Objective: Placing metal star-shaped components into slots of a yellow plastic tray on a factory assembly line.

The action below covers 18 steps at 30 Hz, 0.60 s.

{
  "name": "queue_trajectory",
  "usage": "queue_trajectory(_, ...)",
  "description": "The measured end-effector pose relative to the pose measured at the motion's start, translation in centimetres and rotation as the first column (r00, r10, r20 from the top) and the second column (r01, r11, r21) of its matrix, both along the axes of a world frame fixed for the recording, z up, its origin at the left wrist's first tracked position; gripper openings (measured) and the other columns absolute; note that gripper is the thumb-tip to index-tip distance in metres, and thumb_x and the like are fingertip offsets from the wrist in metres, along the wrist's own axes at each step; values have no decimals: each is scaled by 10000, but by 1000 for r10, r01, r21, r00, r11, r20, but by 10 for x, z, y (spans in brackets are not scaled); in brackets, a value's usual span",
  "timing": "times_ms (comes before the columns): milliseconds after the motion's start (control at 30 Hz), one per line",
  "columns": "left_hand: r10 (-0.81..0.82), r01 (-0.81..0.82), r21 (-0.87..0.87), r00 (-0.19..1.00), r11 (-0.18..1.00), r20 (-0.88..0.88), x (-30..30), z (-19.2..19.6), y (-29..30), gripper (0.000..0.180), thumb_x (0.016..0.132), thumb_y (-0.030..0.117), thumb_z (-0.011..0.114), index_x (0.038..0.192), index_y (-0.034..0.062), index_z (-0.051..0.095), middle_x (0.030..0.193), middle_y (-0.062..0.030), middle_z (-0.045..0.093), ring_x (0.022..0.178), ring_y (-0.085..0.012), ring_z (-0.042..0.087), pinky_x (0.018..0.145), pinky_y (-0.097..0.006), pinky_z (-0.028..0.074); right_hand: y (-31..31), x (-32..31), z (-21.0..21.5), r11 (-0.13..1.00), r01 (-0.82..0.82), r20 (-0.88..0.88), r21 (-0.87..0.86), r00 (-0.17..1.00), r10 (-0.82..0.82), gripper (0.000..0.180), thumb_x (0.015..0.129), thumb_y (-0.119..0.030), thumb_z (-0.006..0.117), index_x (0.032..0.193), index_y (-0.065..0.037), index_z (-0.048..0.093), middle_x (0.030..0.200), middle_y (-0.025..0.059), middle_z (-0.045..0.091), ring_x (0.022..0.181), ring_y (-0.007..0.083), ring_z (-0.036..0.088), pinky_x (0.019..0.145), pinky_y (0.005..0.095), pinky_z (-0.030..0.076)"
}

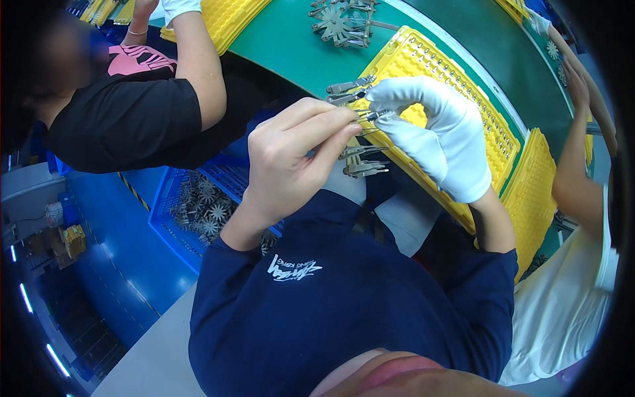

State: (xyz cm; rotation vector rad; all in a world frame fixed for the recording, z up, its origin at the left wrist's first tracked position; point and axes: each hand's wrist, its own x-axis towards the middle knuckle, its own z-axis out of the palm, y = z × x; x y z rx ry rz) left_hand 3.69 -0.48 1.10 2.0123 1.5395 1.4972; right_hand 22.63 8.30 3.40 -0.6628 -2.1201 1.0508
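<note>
At the far left a co-worker in a black shirt (126, 116) leans in, the arm reaching up to a yellow tray at the top edge. Below this arm stands a blue crate (173, 218) with many grey star-shaped metal parts (210, 212) inside; its near corner comes close to the person's left elbow, so there is little free room on that side.

The left hand (291, 159) is bare and closed — thumb and fingers pinch together on a small thin metal piece (370, 117), which is held in the air above the near edge of the yellow perforated tray (456, 86). The right hand (440, 135), in a white glove, grips the same piece from the other side with its fingertips closed on it, so both hands meet at this one point. A few more grey metal pieces (360, 162) hang just under the hands, and some lie at the tray's left corner.

The tray rests tilted on the green counter (284, 40), with bare green surface between it and a pile of grey parts (344, 20) farther up. To the right a second yellow tray (532, 192) stands just beside the first — the gap between their edges is narrow. At the right rim another person in a white shirt (562, 311) has an arm along the counter
</note>
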Motion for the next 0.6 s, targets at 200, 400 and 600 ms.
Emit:
queue_trajectory(200,-48,48,5,999,999,3,2,-1,1,113,792,-22,766,899,-25,728,806,-119,696,656,-237,674,576,-302,520,-1,-2,4,982,-37,49,187,998,28,275,845,-6,745,1117,-29,710,957,82,727,856,175,703,798,298,550)
queue_trajectory(400,-74,74,6,997,997,-30,2,-1,1,115,790,-50,757,900,-43,721,817,-128,693,683,-225,672,611,-291,518,-3,-4,9,949,-64,92,308,995,38,264,821,-37,769,1078,-78,723,925,107,726,831,265,710,741,325,554)
queue_trajectory(600,-110,105,-101,993,989,-36,-2,-6,3,127,806,-88,733,928,-57,717,839,-125,692,718,-178,663,657,-254,513,9,6,1,985,-91,147,146,987,69,308,888,-225,737,1161,-89,689,984,141,716,891,324,701,800,369,563)
